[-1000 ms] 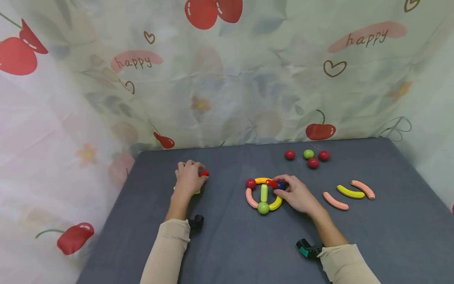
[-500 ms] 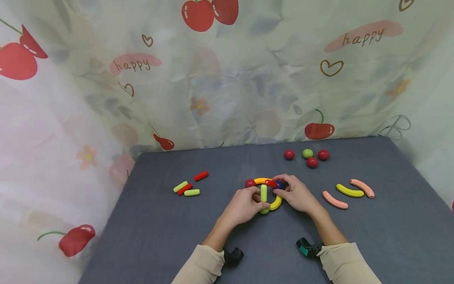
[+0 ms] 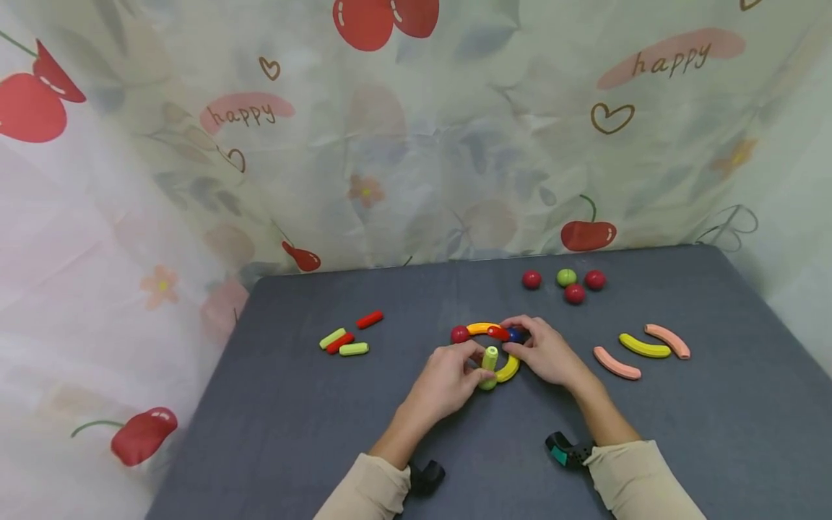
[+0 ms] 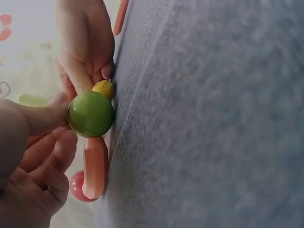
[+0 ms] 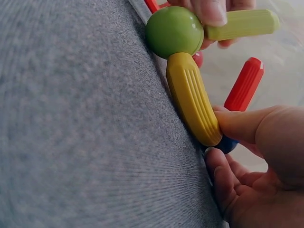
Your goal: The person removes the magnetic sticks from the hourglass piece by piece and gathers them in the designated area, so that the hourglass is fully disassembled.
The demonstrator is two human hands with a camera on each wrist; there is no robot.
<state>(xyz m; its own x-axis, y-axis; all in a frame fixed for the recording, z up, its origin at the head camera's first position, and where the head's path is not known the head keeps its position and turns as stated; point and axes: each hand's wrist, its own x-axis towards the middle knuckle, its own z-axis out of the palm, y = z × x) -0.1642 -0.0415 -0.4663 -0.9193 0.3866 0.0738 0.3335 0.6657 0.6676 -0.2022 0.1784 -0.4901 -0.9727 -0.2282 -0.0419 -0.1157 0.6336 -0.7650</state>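
A ring of curved rods and balls lies on the grey cloth. My left hand pinches a light green stick low down, where it meets the green ball; this stick stands up from the ball. At the ring's right side, my right hand holds the blue ball, its thumb beside the end of the yellow curved rod. A red stick slants up from the blue ball. The orange curved rod and dark red ball form the far side. A pink curved rod joins the green ball.
Loose red and light green sticks lie to the left. Several balls, red and green, sit at the back right. Pink and yellow curved rods lie to the right.
My left hand has come right from the loose sticks to the ring and taken hold of the light green stick, which now stands more upright. My right hand has stayed at the blue ball.
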